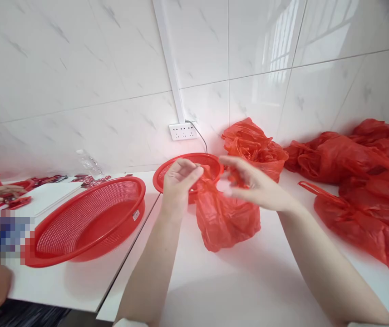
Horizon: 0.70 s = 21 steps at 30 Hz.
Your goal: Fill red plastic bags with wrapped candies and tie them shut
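Note:
A red plastic bag (228, 220) is in front of me over the white table (235, 290). My left hand (182, 177) pinches the upper left part of this bag between thumb and fingers. To the right, my right hand (248, 181) is beside the bag's top with its fingers spread and slightly blurred, and I see nothing in its grasp. What the bag contains cannot be made out. Behind my left hand stands a round red basket (162, 172), partly hidden by the hands and the bag.
A large red mesh basket (112, 227) stands on the left table. Several full red bags (367, 200) are piled on the right, with another red bag (252, 141) by the wall. A power strip (183, 131) is on the wall. At far left, another person's hand (0, 193) handles small red items.

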Motion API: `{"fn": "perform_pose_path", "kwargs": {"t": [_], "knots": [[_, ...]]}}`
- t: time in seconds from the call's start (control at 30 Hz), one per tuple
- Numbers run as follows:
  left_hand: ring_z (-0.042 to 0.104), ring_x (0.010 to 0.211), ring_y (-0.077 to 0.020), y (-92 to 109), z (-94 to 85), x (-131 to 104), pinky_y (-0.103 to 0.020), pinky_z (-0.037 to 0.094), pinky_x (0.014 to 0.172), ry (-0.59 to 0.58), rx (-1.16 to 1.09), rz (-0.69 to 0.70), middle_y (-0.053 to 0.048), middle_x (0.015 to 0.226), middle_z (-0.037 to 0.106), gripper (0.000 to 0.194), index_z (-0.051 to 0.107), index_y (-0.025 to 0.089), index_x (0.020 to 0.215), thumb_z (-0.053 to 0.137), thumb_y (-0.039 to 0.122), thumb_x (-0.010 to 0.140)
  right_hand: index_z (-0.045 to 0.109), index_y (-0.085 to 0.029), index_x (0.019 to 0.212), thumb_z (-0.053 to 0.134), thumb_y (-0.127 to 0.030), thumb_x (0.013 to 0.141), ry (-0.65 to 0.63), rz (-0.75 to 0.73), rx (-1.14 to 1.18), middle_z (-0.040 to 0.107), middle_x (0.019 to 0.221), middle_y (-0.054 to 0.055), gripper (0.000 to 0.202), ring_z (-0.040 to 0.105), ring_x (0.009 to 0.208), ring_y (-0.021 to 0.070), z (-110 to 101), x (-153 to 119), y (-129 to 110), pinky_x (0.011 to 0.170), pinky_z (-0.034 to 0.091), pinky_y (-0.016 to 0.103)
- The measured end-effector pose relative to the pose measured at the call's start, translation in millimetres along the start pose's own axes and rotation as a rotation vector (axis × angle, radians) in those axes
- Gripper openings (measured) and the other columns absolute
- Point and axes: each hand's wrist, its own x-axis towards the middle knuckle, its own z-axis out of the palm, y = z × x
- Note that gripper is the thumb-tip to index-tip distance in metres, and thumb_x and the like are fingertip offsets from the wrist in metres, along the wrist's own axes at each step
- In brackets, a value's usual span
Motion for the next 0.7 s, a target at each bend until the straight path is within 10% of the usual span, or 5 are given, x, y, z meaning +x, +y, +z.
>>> {"fn": "perform_pose_path", "kwargs": {"t": [0.1, 0.23, 0.37, 0.57, 0.7], "knots": [[0.064, 0.094, -0.0168, -1, 16.1, -17, -0.032, 0.048, 0.090, -0.125, 0.211, 0.119, -0.003, 0.094, 0.068, 0.023, 0.062, 0.021, 0.090, 0.075, 0.019, 0.072, 0.065, -0.021, 0.089, 0.063, -0.027, 0.081, -0.131, 0.016, -0.219, 0.066, 0.088, 0.001, 0.011, 0.062, 0.075, 0.0171, 9, -3, 3, 0.066, 0.051, 0.032], [0.047, 0.127, -0.0289, -8, 16.7, -29, -0.040, 0.041, 0.101, -0.275, 0.461, -0.061, -0.008, 0.137, 0.052, 0.079, 0.050, 0.029, 0.131, 0.083, 0.019, 0.060, 0.064, -0.018, 0.083, 0.053, -0.024, 0.088, 0.242, -0.119, -0.157, 0.066, 0.083, 0.003, 0.014, 0.063, 0.079, 0.0182, 5, 3, 10, 0.071, 0.051, 0.033], [0.060, 0.108, -0.0324, -35, 12.1, -21, -0.043, 0.048, 0.090, -0.348, 0.435, -0.415, -0.010, 0.114, 0.067, 0.033, 0.067, 0.020, 0.107, 0.072, 0.029, 0.075, 0.065, -0.021, 0.096, 0.054, -0.023, 0.086, 0.215, -0.289, -0.175, 0.067, 0.099, 0.006, 0.014, 0.063, 0.095, 0.0220, -3, 5, 8, 0.083, 0.052, 0.038], [0.067, 0.094, -0.0267, -50, 5.4, 2, -0.041, 0.051, 0.083, 0.120, -0.056, -0.623, -0.009, 0.100, 0.071, 0.038, 0.064, 0.019, 0.106, 0.074, 0.024, 0.070, 0.045, -0.027, 0.134, 0.074, -0.040, 0.073, 0.482, -0.150, -0.439, 0.040, 0.144, 0.012, 0.069, 0.059, 0.109, 0.0286, -22, 6, 25, 0.090, 0.051, 0.046], [0.067, 0.096, -0.0269, -36, -5.7, 8, -0.040, 0.050, 0.087, 0.038, -0.106, -0.572, -0.009, 0.099, 0.072, 0.033, 0.067, 0.016, 0.100, 0.072, 0.020, 0.067, 0.051, -0.023, 0.130, 0.070, -0.046, 0.075, 0.461, 0.116, -0.247, 0.053, 0.134, 0.014, 0.062, 0.060, 0.110, 0.0291, -38, 12, 48, 0.088, 0.053, 0.047]]}}
